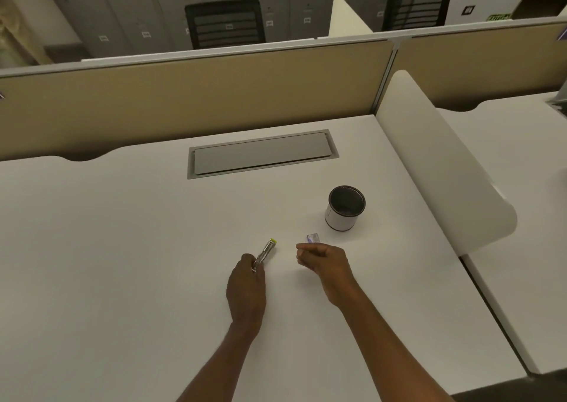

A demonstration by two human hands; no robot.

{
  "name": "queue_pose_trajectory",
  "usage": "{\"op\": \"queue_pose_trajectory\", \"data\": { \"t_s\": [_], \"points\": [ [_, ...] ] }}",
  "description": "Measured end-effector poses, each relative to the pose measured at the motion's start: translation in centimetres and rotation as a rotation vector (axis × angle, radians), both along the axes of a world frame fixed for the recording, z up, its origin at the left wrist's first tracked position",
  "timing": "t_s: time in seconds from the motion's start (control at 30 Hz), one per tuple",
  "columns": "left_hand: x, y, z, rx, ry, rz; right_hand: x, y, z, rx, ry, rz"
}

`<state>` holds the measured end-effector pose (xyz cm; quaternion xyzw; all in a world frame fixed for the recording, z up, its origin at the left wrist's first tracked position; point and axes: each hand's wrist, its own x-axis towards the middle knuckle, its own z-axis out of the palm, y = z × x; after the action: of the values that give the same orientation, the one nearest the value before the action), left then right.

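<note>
My left hand (247, 288) grips the lower end of a slim silver pen with a yellow-green tip (267, 250); the pen points up and to the right just above the white desk (122, 263). To its right, my right hand (325, 263) hovers with its fingers loosely curled and nothing visible in them. A small white and purple eraser (313, 237) lies on the desk just beyond the fingertips of my right hand. Further right and back stands an empty round pen cup (345, 208), white outside and dark inside.
A grey cable hatch (260, 153) is set into the desk's far side. A tan partition (184, 101) runs along the back. A white rounded divider (438, 162) bounds the desk on the right, with another desk beyond. Two black chairs and grey lockers stand behind the partition.
</note>
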<state>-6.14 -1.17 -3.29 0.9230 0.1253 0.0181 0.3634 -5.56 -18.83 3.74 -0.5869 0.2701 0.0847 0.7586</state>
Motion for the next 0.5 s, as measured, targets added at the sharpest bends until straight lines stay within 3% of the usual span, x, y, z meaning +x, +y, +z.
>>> {"op": "queue_pose_trajectory", "data": {
  "t_s": [0.2, 0.5],
  "points": [
    [0.1, 1.7, 2.9, -0.360, -0.102, -0.139, -0.2, -0.2, 1.5, -0.039, -0.063, 0.061],
    [0.8, 2.6, 7.4, -0.335, -0.201, -0.347, 0.1, 0.6, 5.1, -0.439, -0.325, 0.211]
  ]
}}
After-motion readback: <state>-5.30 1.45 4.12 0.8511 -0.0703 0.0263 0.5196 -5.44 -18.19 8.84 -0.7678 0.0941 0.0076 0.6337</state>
